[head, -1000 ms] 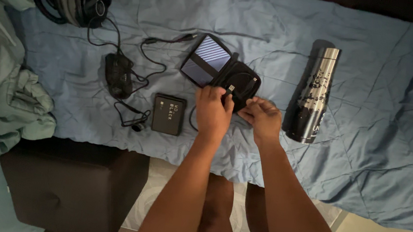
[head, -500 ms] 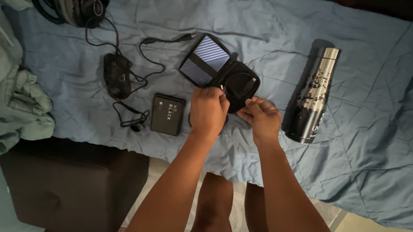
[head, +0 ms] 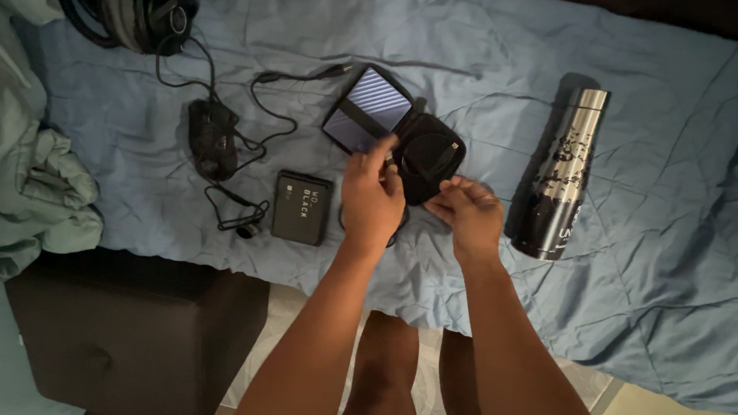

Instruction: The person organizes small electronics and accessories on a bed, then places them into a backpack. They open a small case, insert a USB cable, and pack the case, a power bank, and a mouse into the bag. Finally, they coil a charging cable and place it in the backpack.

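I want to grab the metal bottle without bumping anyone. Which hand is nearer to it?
The right hand is nearer, just left of the metal bottle without touching it. The left hand is farther left, at the open black case.

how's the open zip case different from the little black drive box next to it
The open case lies spread wide, its striped inner lid tilted up; the black drive box lies shut and flat on the blue quilt. The case has rounded corners; the box is a squarer slab. The left hand and right hand work at the case's near edge, while nothing touches the box. Both are dark and rest on the quilt.
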